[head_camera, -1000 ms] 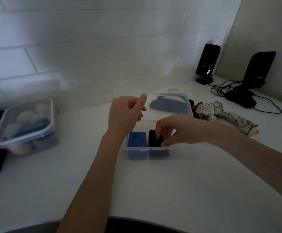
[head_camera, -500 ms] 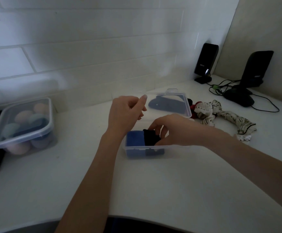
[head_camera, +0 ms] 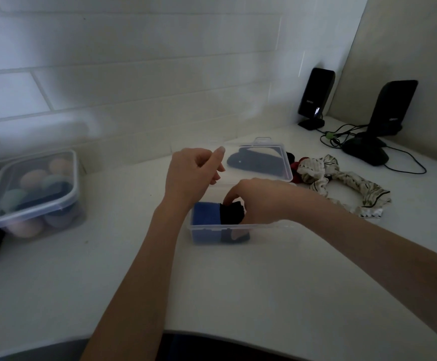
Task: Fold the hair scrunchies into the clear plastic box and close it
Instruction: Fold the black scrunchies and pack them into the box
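The clear plastic box (head_camera: 264, 231) sits open in the middle of the white counter, its lid (head_camera: 286, 162) tilted back. A folded blue scrunchie (head_camera: 205, 213) fills the box's left end. Beside it lies a black scrunchie (head_camera: 231, 212), which my right hand (head_camera: 261, 200) pinches inside the box. My left hand (head_camera: 192, 177) hovers above the box's left rear corner, fingers loosely curled and holding nothing. A dark blue scrunchie (head_camera: 253, 162) shows through the lid. A cream patterned scrunchie (head_camera: 342, 182) and a red one (head_camera: 296, 165) lie to the right of the box.
A closed clear container (head_camera: 34, 192) of pastel round items stands at the left. Two black speakers (head_camera: 315, 96) (head_camera: 389, 113) and cables (head_camera: 404, 165) occupy the back right corner. Tiled wall runs behind. The counter's curved front edge (head_camera: 212, 337) is near me.
My right hand has pushed the black scrunchie further down into the box next to the blue one. My left hand has stayed hovering in nearly the same spot.
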Demonstrator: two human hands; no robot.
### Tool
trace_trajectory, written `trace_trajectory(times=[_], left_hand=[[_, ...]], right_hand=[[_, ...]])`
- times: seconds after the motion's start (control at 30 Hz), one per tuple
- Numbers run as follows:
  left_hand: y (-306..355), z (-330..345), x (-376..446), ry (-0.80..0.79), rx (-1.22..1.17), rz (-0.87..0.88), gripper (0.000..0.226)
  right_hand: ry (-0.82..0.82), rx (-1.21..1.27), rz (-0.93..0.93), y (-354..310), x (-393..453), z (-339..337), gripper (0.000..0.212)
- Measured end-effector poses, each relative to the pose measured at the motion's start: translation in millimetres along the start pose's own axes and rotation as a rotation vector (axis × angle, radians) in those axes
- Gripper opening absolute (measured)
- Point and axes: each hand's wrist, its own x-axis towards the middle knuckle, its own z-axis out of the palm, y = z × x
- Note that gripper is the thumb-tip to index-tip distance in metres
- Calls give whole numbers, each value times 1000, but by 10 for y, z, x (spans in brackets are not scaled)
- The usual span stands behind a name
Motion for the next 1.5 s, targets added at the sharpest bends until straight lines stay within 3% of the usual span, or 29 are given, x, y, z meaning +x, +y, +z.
trace_trajectory(times=[0.1,0.2,0.37,0.47,0.53,0.83,1.03,1.1,1.27,1.5], left_hand=[[12,-3,5,-23,13,-15,40],[14,-23,5,-46,-17,-40,39],[-7,-20,10,-45,-53,-81,38],[-16,-9,17,-47,-28,-83,38],[-14,-2,18,-47,-13,-81,39],[-17,-10,20,-36,-48,-108,39],[-9,-6,25,-48,-53,-110,38],[-9,-8,25,-49,-46,-110,38],[-9,-12,23,-55,-40,-102,38],[-5,-14,20,-74,-55,-126,37]], right_hand=[[-18,24,-25,18,-41,-48,44],[14,200,-4,100,-143,-196,42],[593,600,92,571,-253,-476,25],[856,547,230,1011,-210,-493,23],[841,402,312,1249,-130,-401,19],[355,-9,396,1265,236,-85,40],[348,-284,379,1184,290,-70,36],[386,-203,384,1214,316,-56,38],[481,477,344,1297,274,-202,29],[666,887,417,1330,74,-489,30]])
